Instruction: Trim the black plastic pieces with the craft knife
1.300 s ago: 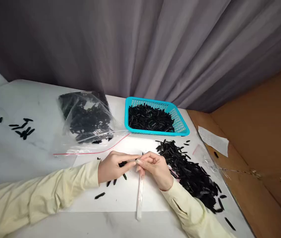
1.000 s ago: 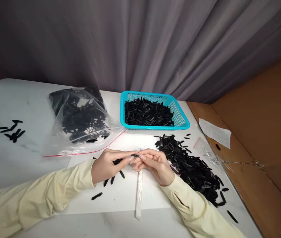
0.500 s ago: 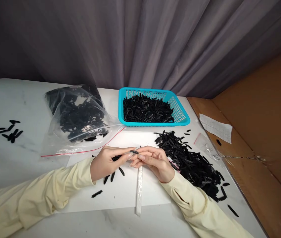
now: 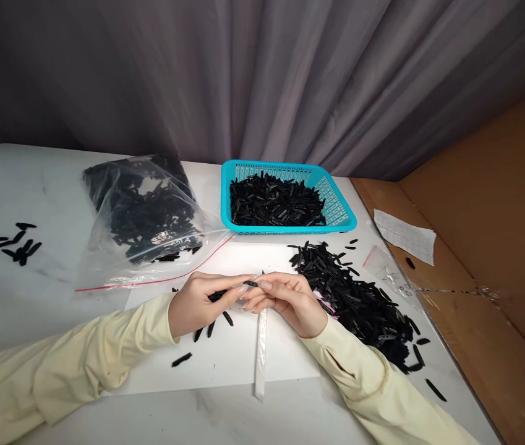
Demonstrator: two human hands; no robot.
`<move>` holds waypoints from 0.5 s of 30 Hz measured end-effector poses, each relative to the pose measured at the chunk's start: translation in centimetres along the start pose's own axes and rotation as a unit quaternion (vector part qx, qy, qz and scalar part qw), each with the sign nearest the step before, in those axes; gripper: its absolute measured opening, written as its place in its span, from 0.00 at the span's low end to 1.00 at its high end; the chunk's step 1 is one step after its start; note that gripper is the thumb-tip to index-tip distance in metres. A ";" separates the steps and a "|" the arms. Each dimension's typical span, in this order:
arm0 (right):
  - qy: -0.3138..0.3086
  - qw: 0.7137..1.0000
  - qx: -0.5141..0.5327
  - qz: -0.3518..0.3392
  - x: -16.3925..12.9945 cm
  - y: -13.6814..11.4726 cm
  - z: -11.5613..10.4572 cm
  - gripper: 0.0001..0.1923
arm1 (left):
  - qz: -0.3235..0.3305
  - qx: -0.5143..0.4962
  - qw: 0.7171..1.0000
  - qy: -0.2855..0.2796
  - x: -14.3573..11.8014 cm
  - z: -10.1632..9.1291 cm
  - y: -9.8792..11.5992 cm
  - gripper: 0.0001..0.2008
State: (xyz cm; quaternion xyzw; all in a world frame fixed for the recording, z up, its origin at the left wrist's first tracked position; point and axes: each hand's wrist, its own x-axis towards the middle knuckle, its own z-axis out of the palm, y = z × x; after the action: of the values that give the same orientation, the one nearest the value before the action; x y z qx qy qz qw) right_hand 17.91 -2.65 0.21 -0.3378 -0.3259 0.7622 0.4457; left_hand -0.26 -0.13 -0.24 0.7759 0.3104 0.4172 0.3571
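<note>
Over a white sheet (image 4: 285,364), my left hand (image 4: 200,303) and my right hand (image 4: 292,300) meet at the fingertips. A small, slim black piece (image 4: 250,283) is pinched between the left thumb and fingers, and its other end touches the right thumb and fingertips. More black pieces (image 4: 216,295) are tucked in the left palm, partly hidden. Both hands are closed. Beneath the right fingers lies a narrow white strip (image 4: 260,358) that looks wrapped in clear film, with a dark point showing above the hands. Several loose black pieces (image 4: 181,360) lie near the left wrist.
A blue basket (image 4: 290,230) full of black pieces stands behind the hands. To its left lies a clear zip bag (image 4: 104,253) of them. A large black heap (image 4: 355,296) spreads at the right, beside a cardboard wall (image 4: 485,216) and a paper slip (image 4: 405,236).
The hands keep nearly the same pose. The black piece at the fingertips has shifted very slightly, with the right thumb a little higher on its end.
</note>
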 end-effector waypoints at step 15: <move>0.014 1.000 0.009 0.011 0.2 0.0 0.2 0.08 | 0.001 0.005 1.000 -0.008 0.0 -0.2 0.1 0.13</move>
State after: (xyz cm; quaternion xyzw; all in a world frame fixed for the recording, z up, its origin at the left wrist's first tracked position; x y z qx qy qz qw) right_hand 17.69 -2.50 0.22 -0.3479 -0.3086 0.7653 0.4449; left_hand -0.39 -0.16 -0.13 0.7815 0.3091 0.4093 0.3553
